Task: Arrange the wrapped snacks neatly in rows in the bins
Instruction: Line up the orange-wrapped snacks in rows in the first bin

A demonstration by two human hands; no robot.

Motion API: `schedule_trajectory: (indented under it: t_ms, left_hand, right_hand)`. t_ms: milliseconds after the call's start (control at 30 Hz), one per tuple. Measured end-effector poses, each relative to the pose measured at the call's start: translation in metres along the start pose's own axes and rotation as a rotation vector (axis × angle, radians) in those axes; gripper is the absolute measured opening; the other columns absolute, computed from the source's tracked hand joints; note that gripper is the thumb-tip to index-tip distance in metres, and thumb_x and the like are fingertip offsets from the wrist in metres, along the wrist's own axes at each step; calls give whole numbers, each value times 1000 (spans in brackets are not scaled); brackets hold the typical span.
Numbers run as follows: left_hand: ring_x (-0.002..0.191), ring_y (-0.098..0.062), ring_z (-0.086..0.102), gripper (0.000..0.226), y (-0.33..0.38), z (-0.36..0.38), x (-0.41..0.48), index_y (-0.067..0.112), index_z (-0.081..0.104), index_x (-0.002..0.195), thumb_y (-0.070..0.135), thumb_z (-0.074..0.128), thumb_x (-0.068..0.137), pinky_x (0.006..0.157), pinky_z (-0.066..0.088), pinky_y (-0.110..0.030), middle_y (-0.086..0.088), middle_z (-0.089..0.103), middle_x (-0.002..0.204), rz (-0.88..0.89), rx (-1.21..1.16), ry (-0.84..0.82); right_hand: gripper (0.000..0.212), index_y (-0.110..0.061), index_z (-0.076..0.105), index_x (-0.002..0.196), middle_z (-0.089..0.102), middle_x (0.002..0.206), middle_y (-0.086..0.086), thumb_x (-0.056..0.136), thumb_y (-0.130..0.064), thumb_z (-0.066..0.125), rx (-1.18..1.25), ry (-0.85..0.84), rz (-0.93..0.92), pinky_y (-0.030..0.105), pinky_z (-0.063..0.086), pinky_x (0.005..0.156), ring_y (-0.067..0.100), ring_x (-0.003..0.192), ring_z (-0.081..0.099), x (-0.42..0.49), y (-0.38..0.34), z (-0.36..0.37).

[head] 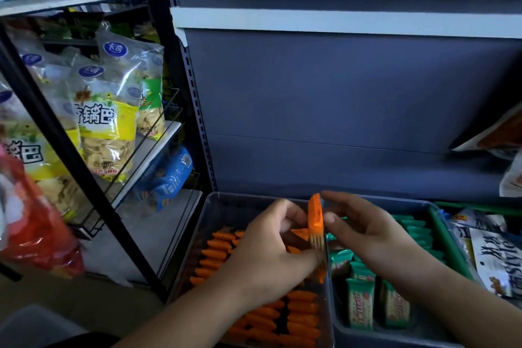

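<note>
A clear bin holds rows of orange wrapped snacks standing on edge. Beside it on the right, a grey bin holds green wrapped snacks, some upright in rows. My left hand and my right hand together hold a small upright stack of orange snacks above the wall between the two bins. The left thumb presses the stack's lower end; the right fingers pinch its upper part. My left hand hides the middle of the orange bin.
A black wire rack on the left carries yellow and blue snack bags. A red bag hangs near the left edge. The grey shelf back panel rises behind the bins. White snack pouches lie at the right.
</note>
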State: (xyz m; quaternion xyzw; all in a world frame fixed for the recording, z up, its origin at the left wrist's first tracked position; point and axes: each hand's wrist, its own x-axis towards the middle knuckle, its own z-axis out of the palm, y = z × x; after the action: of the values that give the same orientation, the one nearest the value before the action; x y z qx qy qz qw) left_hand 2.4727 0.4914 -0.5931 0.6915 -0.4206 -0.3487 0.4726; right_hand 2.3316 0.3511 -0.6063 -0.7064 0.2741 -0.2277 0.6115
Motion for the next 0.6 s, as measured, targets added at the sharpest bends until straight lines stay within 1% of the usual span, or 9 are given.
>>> schedule_trajectory:
  t_ms: [67, 133, 200, 300, 400, 500, 533, 567, 600]
  left_hand:
    - [94, -11, 73, 28, 1, 0, 0, 33, 62, 101, 26, 81, 82, 88, 61, -40, 7, 76, 101, -10, -30, -45]
    - [92, -12, 74, 22, 3, -1, -2, 27, 64, 103, 26, 80, 87, 86, 62, -38, 5, 77, 100, -16, -67, -34]
    - [89, -20, 75, 17, 7, -1, -4, 23, 67, 100, 33, 78, 90, 80, 60, -38, -1, 77, 96, -18, -116, -8]
    - [90, -28, 73, 30, 7, 1, -4, 17, 68, 92, 46, 73, 92, 79, 57, -41, -5, 77, 95, 14, -125, 42]
    - [90, -27, 72, 30, 1, -3, 0, 19, 72, 92, 47, 64, 98, 81, 57, -43, -8, 74, 92, 15, -83, 51]
    - [95, -21, 73, 30, -7, -7, 4, 29, 76, 107, 53, 59, 99, 88, 59, -39, 0, 76, 97, -23, -31, 3]
    - [95, -22, 73, 33, -9, -7, 5, 29, 76, 109, 55, 57, 99, 87, 59, -39, 0, 76, 96, -29, -9, 1]
    - [94, -28, 72, 38, -11, -7, 6, 25, 76, 107, 56, 54, 100, 81, 57, -39, -7, 75, 95, -28, 5, 1]
    - [93, -34, 70, 44, -12, -7, 6, 20, 76, 103, 56, 51, 102, 73, 53, -36, -16, 72, 95, -23, 17, 3]
  right_hand:
    - [32, -25, 69, 123, 77, 111, 1, 92, -27, 65, 27, -63, 26, 42, 61, 92, 24, 107, 73, -1, 1, -1]
    - [21, -21, 72, 116, 78, 108, 6, 99, -18, 60, 22, -92, 12, 45, 61, 93, 26, 105, 74, -2, 0, -3]
    - [20, -26, 74, 108, 78, 105, 4, 101, -16, 59, -1, -96, 17, 43, 61, 91, 24, 102, 74, -3, -1, -2]
    - [18, -31, 73, 99, 79, 103, 3, 98, -17, 62, 6, -98, 18, 37, 62, 84, 20, 96, 75, -4, -1, 1]
    - [18, -24, 70, 109, 78, 104, 4, 97, -11, 64, 15, -92, 13, 33, 61, 77, 20, 95, 74, -4, 1, -1]
    - [29, -27, 69, 118, 78, 106, -1, 97, -8, 65, -82, -95, -15, 39, 62, 82, 21, 100, 74, -2, 2, -3]
    - [29, -28, 70, 116, 78, 105, -2, 97, -7, 65, -122, -97, -31, 42, 61, 85, 21, 99, 74, -2, 2, -3]
    - [28, -28, 71, 113, 78, 103, -2, 97, -6, 66, -160, -97, -45, 42, 60, 87, 19, 98, 74, -2, 1, -2]
    - [28, -29, 71, 110, 78, 101, -2, 97, -5, 66, -200, -93, -59, 41, 60, 87, 16, 96, 74, -3, 1, -2]
